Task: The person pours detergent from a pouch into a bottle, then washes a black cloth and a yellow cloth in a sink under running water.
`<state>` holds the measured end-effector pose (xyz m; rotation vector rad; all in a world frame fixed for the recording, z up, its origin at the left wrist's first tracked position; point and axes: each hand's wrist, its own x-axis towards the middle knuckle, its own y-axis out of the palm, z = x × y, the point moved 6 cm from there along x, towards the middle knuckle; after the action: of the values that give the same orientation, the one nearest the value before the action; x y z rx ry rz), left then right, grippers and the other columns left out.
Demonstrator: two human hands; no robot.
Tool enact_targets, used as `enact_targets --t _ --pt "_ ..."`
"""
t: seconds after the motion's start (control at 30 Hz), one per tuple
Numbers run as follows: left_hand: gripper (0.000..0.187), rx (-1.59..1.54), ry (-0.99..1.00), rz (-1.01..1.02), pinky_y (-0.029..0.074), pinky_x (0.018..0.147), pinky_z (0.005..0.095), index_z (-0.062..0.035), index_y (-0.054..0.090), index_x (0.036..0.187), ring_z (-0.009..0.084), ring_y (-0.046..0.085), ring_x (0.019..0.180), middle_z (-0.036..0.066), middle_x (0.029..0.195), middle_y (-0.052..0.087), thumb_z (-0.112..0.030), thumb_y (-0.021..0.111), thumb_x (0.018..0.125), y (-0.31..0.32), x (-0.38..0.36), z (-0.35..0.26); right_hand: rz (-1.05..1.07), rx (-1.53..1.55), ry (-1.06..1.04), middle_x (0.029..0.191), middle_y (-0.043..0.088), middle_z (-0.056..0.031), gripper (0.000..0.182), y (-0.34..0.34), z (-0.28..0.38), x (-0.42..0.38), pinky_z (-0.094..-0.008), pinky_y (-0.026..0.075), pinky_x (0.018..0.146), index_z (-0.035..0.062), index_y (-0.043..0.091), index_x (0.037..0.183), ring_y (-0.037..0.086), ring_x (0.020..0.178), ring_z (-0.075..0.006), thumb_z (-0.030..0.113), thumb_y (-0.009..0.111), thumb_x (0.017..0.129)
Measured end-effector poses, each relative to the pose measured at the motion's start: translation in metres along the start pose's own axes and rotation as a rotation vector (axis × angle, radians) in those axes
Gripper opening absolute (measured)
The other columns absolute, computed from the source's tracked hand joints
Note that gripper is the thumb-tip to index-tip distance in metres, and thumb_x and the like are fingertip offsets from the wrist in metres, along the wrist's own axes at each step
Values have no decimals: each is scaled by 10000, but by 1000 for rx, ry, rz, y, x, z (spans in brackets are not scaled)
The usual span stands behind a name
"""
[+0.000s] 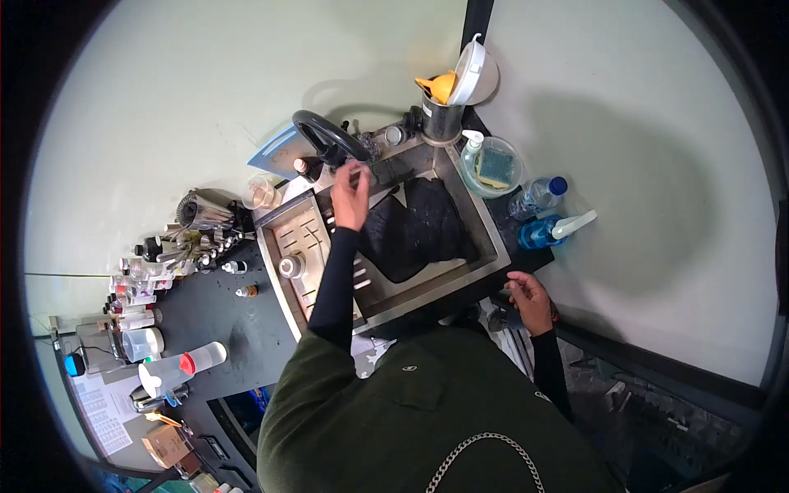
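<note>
My left hand (351,199) is raised over the back of the sink, right by the black curved tap (329,135). Its fingertips overlap the tap's lower part and are smeared, so I cannot tell whether they grip anything. Below and to the right of it, a dark wet cloth or mat (415,230) lies in the sink basin (452,275). My right hand (532,302) hangs off the sink's front right corner with loosely bent fingers apart and nothing in them. A metal drainboard (292,234) with slots adjoins the basin on the left, and a small round metal piece (291,265) sits on it.
At the right stand a clear bowl (511,156) with a sponge (496,167), a water bottle (538,197) and a blue spray bottle (541,233). A steel container (442,122) holds a yellow funnel (441,85). Bar tools and several bottles line the dark counter (214,304) at left.
</note>
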<state>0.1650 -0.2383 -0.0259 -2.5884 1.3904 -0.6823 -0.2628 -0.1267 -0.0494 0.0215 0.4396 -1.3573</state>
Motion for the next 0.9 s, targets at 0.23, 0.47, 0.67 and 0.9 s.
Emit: enact_targets --t 0.23,0.47,0.67,0.9 --pt "274 -71 -124 56 515 801 274 -11 603 1159 135 632 973 82 1032 663 -187 622 949 22 -51 30 22 -1 48 930 676 -27 253 5 -3 -7 -224 466 657 67 618 1170 564 726 -70 184 608 947" --pt "276 -138 -103 99 521 794 279 4 602 1156 127 643 901 76 992 674 -180 619 950 30 -13 9 41 0 57 956 673 -46 254 23 9 -11 -237 484 702 57 611 1173 581 785 -88 189 594 956" --pt "278 -221 -175 56 503 789 255 10 612 1141 103 622 891 45 973 668 -195 622 953 33 -13 39 24 11 93 968 667 -41 253 33 5 -16 -237 480 704 53 611 1171 580 800 -88 184 591 955" --pt "280 401 -157 306 511 862 403 -28 653 1075 311 643 1031 194 1069 669 -247 640 899 41 -45 137 12 38 119 973 663 -31 260 49 -9 -19 -218 459 668 53 604 1182 559 775 -72 183 590 957"
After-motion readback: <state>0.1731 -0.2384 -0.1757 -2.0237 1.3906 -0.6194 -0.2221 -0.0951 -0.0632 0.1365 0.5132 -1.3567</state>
